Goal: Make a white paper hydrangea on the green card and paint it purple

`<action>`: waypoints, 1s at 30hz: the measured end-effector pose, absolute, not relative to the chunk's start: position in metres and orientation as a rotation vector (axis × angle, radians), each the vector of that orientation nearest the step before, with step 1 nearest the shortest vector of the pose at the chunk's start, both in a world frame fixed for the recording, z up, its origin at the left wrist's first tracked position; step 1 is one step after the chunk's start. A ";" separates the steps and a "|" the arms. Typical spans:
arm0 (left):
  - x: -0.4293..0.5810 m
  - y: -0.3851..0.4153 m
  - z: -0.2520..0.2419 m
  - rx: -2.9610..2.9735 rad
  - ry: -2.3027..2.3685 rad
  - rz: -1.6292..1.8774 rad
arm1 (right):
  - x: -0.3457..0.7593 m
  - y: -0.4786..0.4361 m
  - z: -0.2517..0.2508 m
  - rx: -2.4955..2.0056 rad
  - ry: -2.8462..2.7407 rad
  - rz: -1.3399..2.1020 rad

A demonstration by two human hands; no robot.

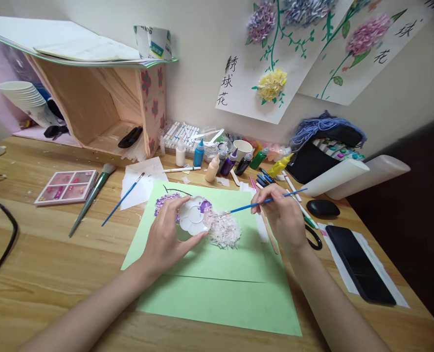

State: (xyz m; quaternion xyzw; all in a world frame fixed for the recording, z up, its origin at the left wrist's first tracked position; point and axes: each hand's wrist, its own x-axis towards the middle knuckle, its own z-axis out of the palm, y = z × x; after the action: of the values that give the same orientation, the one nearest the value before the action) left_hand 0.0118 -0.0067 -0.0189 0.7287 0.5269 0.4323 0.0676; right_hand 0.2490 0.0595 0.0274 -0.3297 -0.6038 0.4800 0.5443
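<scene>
My left hand (168, 234) grips a small white paint palette (192, 221) by its edges, tilted over the paper. Purple and pale pink paint sit in wells on its right side. Between the fingers of my right hand (285, 215) is a slim blue paintbrush (253, 204), its bristles pointing left at the palette's pink well. Just below the tip lies a fluffy whitish-pink paper flower (227, 231) on light green paper (217, 300). A purple flower (161, 201) on the same paper is partly hidden by my left hand and the palette.
Paint bottles (228, 162) line the back. On the left are a blue brush (123, 198) on white paper, a large green-handled brush (92, 200) and a makeup palette (67, 187). To the right lie a phone (359, 264), black mouse (323, 208) and scissors (314, 238).
</scene>
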 end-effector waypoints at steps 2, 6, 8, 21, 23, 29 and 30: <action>0.011 -0.007 -0.018 2.206 1.588 1.315 | 0.248 0.053 0.029 -0.783 -1.530 1.112; 0.010 -0.008 -0.017 2.216 1.578 1.326 | 0.248 0.046 0.030 -0.823 -1.707 0.990; 0.010 -0.009 -0.017 2.222 1.573 1.324 | 0.249 0.044 0.031 -0.828 -1.771 0.928; 0.009 -0.009 -0.014 2.244 1.562 1.331 | 0.252 0.045 0.034 -0.850 -1.872 0.839; 0.009 -0.009 -0.014 2.246 1.573 1.337 | 0.252 0.044 0.036 -0.848 -1.880 0.832; 0.009 -0.008 -0.014 2.239 1.596 1.337 | 0.251 0.046 0.038 -0.892 -1.880 0.867; 0.009 -0.008 -0.014 2.239 1.597 1.336 | 0.252 0.046 0.037 -0.889 -1.860 0.868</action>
State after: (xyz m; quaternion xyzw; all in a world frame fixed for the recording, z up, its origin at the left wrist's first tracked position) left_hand 0.0088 -0.0083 -0.0135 0.7316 0.5220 0.4365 0.0421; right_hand 0.2517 0.0463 0.0374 -0.3574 -0.7478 0.3489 0.4374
